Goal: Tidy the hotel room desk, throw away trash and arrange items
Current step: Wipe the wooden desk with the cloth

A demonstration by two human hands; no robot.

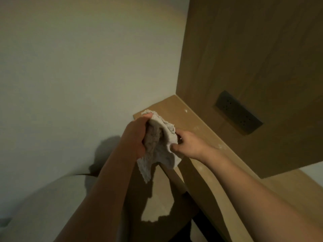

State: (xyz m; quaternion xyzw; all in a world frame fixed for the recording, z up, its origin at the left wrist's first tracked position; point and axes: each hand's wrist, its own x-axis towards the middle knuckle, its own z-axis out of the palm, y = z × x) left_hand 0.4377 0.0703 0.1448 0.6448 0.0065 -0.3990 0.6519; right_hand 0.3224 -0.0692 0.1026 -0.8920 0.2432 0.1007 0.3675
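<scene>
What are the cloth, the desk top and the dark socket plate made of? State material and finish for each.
Cloth: looks like soft terry or microfibre, off-white, with a nubby pile and frayed edges; it is held by both the left hand and the right hand.
Desk top: probably wood-look laminate, tan, smooth matt.
Socket plate: dark, matt; plastic or metal, unclear.

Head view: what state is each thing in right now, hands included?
White fluffy cloth: crumpled, held in the air by both hands.
Left hand: grip curled round the cloth's left side.
Right hand: pinching the cloth's right edge.
Wooden desk top: bare near the corner, with pale specks.
Dark socket panel: nothing plugged in.
</scene>
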